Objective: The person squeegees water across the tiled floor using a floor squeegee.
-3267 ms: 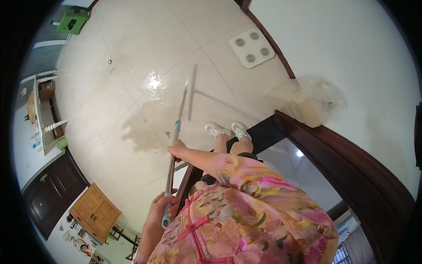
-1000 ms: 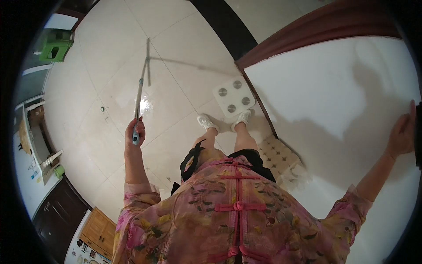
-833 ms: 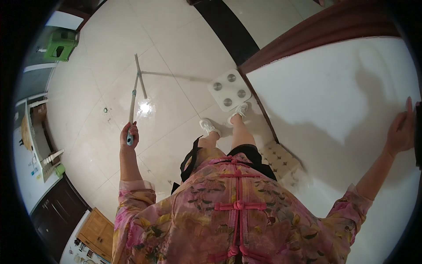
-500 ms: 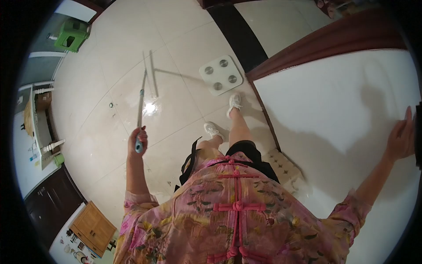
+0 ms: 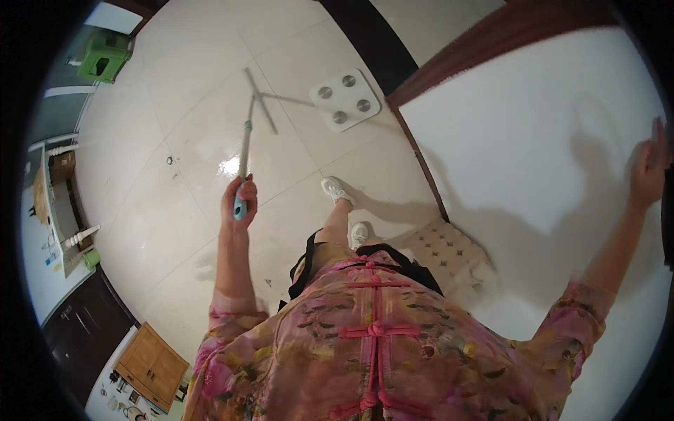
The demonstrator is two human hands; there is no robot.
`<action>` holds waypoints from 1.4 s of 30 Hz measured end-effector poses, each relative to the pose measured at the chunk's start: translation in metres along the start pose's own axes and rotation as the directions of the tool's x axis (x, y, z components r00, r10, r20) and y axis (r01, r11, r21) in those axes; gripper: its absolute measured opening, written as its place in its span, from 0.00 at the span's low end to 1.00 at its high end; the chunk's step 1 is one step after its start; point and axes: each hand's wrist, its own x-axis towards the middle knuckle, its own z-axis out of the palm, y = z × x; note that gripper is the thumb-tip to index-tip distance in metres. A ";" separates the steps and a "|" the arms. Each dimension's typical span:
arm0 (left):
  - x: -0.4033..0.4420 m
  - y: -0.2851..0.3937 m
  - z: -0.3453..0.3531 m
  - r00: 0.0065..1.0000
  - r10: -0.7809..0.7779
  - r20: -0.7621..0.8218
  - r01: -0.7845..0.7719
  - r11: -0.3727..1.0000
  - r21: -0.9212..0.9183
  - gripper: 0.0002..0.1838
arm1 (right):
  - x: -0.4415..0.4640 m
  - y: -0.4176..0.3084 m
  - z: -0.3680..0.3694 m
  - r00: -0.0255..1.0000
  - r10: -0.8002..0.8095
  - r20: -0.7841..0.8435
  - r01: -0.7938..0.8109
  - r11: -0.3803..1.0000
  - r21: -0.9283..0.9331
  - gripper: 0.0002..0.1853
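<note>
My left hand (image 5: 230, 203) is wrapped round the blue grip of a floor squeegee (image 5: 245, 151). Its pole slants forward over the shiny tiles, ending in a thin, slightly blurred crossbar. My right hand (image 5: 646, 174) is raised at the far right beside the white wall panel (image 5: 519, 140), its fingers stretched upward. A dark edge of the view partly cuts off those fingers, and whether they touch the panel I cannot tell. A white bathroom scale (image 5: 345, 100) lies on the floor to the right of the squeegee's crossbar.
Wet marks shine on the tiled floor (image 5: 189, 126). A beige mat (image 5: 449, 256) lies by the panel's foot. At the far left are a green stool (image 5: 105, 56), a white-legged table (image 5: 67, 242) and a wooden cabinet (image 5: 151, 365). A dark strip (image 5: 379, 45) crosses the floor ahead.
The squeegee and my left hand have moved right and forward, and its crossbar has turned. One foot has stepped back, the other forward. My right hand has moved a little farther forward.
</note>
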 end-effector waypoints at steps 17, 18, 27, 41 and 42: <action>-0.214 -0.236 -0.116 0.875 -0.483 -0.021 0.482 0.875 -0.048 0.15 | -0.501 -0.250 -0.027 0.195 -0.978 0.071 -0.753 -0.196 -0.628 0.25; -0.189 -0.243 -0.135 0.852 -0.522 -0.034 0.523 0.852 0.013 0.15 | -0.498 -0.257 -0.013 -0.021 -0.922 0.388 -0.790 -0.222 -0.571 0.18; -0.112 -0.281 -0.253 0.806 -0.451 -0.384 0.559 0.793 0.241 0.18 | -0.590 -0.303 0.086 -0.125 -0.461 0.878 -0.987 -0.032 -0.157 0.07; -0.386 -0.158 -0.333 0.811 -0.170 -0.559 0.334 0.920 0.204 0.15 | -0.783 -0.362 -0.195 -0.291 -0.823 0.489 -0.952 0.297 -0.066 0.19; -0.388 -0.161 -0.327 0.819 -0.166 -0.549 0.364 0.890 0.273 0.15 | -0.767 -0.348 -0.195 -0.270 -0.838 0.474 -0.962 0.256 -0.095 0.19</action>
